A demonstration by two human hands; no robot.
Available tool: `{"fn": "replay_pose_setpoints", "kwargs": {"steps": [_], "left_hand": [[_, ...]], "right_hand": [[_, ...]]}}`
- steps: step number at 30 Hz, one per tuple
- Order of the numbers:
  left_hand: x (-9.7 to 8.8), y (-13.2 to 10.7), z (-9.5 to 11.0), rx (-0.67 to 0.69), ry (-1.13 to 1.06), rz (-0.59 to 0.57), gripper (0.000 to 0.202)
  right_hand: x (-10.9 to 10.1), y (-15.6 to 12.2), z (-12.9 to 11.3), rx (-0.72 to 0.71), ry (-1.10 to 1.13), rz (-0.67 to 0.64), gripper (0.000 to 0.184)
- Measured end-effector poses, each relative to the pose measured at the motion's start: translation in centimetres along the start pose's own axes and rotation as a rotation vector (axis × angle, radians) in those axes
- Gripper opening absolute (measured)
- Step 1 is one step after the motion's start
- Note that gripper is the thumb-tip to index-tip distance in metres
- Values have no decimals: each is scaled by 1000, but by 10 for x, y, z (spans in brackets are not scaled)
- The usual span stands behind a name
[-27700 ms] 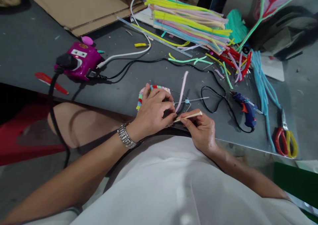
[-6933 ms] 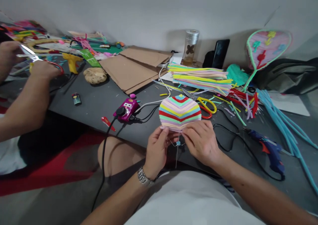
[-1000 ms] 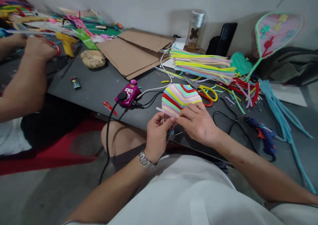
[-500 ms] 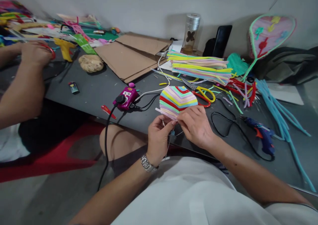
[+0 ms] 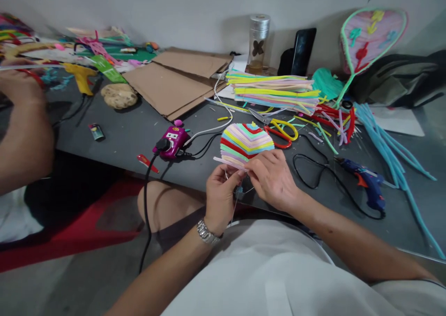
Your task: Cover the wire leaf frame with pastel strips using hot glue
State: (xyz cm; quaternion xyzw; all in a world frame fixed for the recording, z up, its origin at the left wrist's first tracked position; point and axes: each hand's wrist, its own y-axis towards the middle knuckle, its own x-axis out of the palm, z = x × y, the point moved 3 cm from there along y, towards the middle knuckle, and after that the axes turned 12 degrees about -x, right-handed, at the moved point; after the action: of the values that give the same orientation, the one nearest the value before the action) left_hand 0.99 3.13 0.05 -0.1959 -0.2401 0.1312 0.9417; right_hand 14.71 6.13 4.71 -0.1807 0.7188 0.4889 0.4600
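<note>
A rounded fan-shaped piece of striped pipe cleaners (image 5: 245, 142), in pink, yellow, red, blue and green, is held upright over the near edge of the dark table (image 5: 139, 130). My left hand (image 5: 221, 196), with a metal watch at the wrist, pinches its lower left edge, where thin wire ends hang down. My right hand (image 5: 272, 178) is closed on the lower right edge, fingertips meeting the left hand's.
Red and yellow scissors (image 5: 283, 133) lie just behind the piece. A blue glue gun (image 5: 363, 182) with black cord lies right, a purple power strip (image 5: 171, 142) left. Stacked pipe cleaners (image 5: 275, 93), cardboard (image 5: 181, 79), a jar (image 5: 257, 42) stand behind. Another person's arm (image 5: 24, 125) works far left.
The striped piece has tilted slightly and shifted left with the view. Both my hands keep their grip at its lower edge. The other person's hand has moved further left.
</note>
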Motion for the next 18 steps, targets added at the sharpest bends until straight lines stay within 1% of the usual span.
{"fn": "replay_pose_setpoints", "kwargs": {"steps": [5,8,11,14,18], "left_hand": [[1,-1,1,11,21,2,28],[-1,0,4,41,19,17,27],[-3,1,8,70,28,42,26],[-5,2,8,69,38,40,26],[-5,0,8,59,42,50,26]], "right_hand": [[-3,-1,-2,-13,-1,14,14],[-12,-9,3,4,-9,26,10],[-23,-22,10,63,-43,89,7],[-28,-34,13,97,-68,127,11],[-26,-43,8,67,-67,141,17]]}}
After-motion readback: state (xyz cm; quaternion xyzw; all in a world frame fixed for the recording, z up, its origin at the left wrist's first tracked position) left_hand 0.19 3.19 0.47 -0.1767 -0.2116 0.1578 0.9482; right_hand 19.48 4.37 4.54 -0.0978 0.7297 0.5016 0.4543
